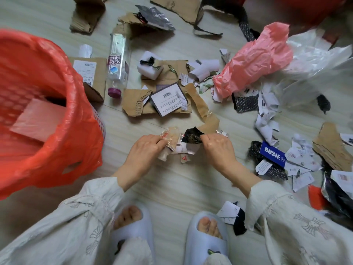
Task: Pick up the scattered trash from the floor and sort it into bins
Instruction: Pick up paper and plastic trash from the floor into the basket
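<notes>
The pale, wood-grained floor [172, 180] carries scattered trash. A clear soda bottle [116, 60] with a purple cap lies beside a flat cardboard box [95, 73] bearing a white label. Torn cardboard pieces [133, 102] lie near the middle, one under a black-bordered printed card [169, 99]. To the right lie a crumpled pink plastic bag [254, 60], a clear plastic bag [315, 69], torn white paper scraps [267, 119] and a blue BOSIE tag [273, 156]. A red-lined bin [38, 104] stands at left.
</notes>
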{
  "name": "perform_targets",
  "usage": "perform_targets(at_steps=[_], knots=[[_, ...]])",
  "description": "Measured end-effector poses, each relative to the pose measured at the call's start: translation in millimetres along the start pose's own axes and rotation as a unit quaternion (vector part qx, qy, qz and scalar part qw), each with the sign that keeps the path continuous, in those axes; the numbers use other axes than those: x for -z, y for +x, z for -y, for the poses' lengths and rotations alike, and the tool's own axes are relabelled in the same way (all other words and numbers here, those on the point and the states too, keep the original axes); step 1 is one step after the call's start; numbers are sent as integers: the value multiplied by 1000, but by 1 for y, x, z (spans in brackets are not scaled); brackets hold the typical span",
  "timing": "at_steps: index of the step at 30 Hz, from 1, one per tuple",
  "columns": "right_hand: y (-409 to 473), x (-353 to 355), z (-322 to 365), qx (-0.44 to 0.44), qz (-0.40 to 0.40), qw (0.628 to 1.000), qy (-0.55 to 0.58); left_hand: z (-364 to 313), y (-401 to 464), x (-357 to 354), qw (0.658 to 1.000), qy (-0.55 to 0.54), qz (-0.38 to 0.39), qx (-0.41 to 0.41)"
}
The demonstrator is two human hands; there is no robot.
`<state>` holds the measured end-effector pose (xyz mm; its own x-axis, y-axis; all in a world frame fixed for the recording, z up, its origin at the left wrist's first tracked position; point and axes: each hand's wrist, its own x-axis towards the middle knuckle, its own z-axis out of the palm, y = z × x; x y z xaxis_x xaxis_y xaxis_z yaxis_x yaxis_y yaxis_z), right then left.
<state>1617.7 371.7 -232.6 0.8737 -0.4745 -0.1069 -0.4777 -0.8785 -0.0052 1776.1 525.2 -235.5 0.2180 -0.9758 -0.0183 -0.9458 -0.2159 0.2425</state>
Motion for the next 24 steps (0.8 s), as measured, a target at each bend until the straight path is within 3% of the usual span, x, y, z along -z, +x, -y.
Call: perform_targets(at_steps=[3,9,14,17,21,24], knots=[[9,31,6,-30,-67,996,42,-5,-3,37,997,-20,-62,40],[36,125,35,25,-239,967,87,-9,-10,124,976,-8,-209,60],[62,207,97,41,-268,947,170,18,-43,191,943,74,-295,132],[80,242,139,72,-222,952,200,45,-71,209,933,98,-298,177],[100,259,199,133,-222,938,233,79,-104,213,916,111,-272,273],[112,245,236,166,-197,941,221,95,-122,206,917,66,-176,353]])
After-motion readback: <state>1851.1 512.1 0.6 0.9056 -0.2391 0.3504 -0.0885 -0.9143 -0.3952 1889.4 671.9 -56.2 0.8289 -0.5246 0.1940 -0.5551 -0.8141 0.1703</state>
